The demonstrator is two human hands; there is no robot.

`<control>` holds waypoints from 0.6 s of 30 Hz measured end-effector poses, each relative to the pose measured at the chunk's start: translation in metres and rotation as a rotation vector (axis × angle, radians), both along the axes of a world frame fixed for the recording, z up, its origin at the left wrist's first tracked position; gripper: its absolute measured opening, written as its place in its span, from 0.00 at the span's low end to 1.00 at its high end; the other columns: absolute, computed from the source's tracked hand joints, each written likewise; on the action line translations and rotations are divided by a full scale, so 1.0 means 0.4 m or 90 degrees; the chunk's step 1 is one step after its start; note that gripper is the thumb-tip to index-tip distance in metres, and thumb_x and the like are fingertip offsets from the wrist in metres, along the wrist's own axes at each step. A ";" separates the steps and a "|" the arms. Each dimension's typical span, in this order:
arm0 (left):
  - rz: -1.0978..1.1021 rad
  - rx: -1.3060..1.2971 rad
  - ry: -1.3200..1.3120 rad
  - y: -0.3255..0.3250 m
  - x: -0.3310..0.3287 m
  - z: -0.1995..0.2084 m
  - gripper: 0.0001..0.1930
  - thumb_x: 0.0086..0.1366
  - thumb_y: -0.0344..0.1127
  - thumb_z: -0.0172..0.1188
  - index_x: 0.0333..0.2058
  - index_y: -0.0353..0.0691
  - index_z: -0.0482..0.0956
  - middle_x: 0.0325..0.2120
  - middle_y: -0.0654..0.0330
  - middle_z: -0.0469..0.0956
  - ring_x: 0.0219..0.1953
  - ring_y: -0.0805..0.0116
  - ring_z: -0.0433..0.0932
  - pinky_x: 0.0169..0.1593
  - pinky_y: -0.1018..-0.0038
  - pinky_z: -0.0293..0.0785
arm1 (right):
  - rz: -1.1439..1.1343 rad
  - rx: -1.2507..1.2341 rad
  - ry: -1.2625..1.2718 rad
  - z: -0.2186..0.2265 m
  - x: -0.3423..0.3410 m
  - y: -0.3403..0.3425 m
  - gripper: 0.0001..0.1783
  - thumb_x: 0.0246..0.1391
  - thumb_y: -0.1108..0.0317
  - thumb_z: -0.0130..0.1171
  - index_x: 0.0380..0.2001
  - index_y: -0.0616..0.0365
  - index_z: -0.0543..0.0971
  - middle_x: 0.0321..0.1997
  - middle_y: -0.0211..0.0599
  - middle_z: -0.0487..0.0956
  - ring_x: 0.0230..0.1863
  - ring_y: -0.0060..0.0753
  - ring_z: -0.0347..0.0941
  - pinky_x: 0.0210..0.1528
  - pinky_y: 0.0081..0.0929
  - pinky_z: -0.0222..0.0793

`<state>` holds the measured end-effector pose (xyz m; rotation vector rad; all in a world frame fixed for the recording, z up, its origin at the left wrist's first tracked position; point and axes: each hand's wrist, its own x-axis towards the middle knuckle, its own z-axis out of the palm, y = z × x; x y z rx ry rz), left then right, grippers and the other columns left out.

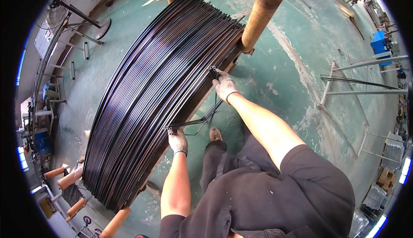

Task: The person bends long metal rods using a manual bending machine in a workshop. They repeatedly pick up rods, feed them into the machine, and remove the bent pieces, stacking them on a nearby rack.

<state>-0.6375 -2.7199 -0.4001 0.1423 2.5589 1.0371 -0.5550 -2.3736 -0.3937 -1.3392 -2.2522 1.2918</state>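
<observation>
several bent black tubes (204, 119) span from hand to hand, their hollow ends showing just past the fingers. the left hand (177, 141), in a pale glove, is wrapped around one end; the right hand (225, 86), gloved likewise, is clamped around the other. both grips sit at the near edge of a broad stack of long black rods (142, 83), and the tubes' middle bends out past that edge, over the green floor (292, 61) near a beige shoe (216, 134). a dark rail (153, 165) runs along the stack's near side. one tall brown post (262, 16) stands beyond the right hand, at the stack's corner. open floor spreads between the right forearm (262, 122) and a gray metal frame (344, 92). a pale panel (44, 40) at far left is too small to read.
</observation>
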 end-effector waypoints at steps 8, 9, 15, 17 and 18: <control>0.043 0.035 -0.086 -0.030 -0.025 -0.112 0.22 0.73 0.31 0.70 0.62 0.32 0.79 0.53 0.52 0.87 0.54 0.61 0.84 0.63 0.65 0.77 | 0.065 -0.244 0.047 0.053 -0.072 0.087 0.38 0.47 0.55 0.82 0.64 0.50 0.85 0.65 0.49 0.84 0.66 0.45 0.82 0.71 0.36 0.76; 0.027 0.051 -0.091 -0.029 -0.033 -0.111 0.25 0.72 0.31 0.71 0.64 0.30 0.77 0.53 0.50 0.86 0.55 0.61 0.84 0.64 0.65 0.77 | 0.057 -0.148 0.002 0.013 -0.084 0.093 0.40 0.46 0.57 0.83 0.63 0.55 0.85 0.64 0.50 0.85 0.64 0.43 0.83 0.68 0.35 0.77; 0.095 0.076 -0.051 0.006 0.009 -0.084 0.25 0.74 0.33 0.70 0.64 0.29 0.77 0.54 0.51 0.86 0.56 0.62 0.83 0.65 0.64 0.76 | 0.025 -0.252 0.102 0.009 -0.088 0.066 0.40 0.42 0.59 0.85 0.61 0.57 0.85 0.60 0.41 0.86 0.60 0.37 0.84 0.67 0.34 0.78; 0.079 0.095 -0.044 0.009 0.012 -0.074 0.23 0.74 0.32 0.68 0.64 0.30 0.77 0.54 0.51 0.86 0.55 0.61 0.83 0.64 0.64 0.77 | -0.022 -0.107 0.069 -0.014 -0.076 0.056 0.42 0.42 0.58 0.85 0.62 0.56 0.83 0.65 0.45 0.84 0.63 0.46 0.83 0.68 0.38 0.78; 0.071 0.104 -0.041 0.007 0.018 -0.069 0.22 0.75 0.32 0.67 0.64 0.31 0.77 0.54 0.51 0.86 0.55 0.61 0.83 0.63 0.64 0.77 | -0.043 -0.079 -0.004 -0.024 -0.060 0.053 0.43 0.43 0.58 0.86 0.63 0.56 0.82 0.66 0.46 0.83 0.64 0.49 0.82 0.68 0.39 0.78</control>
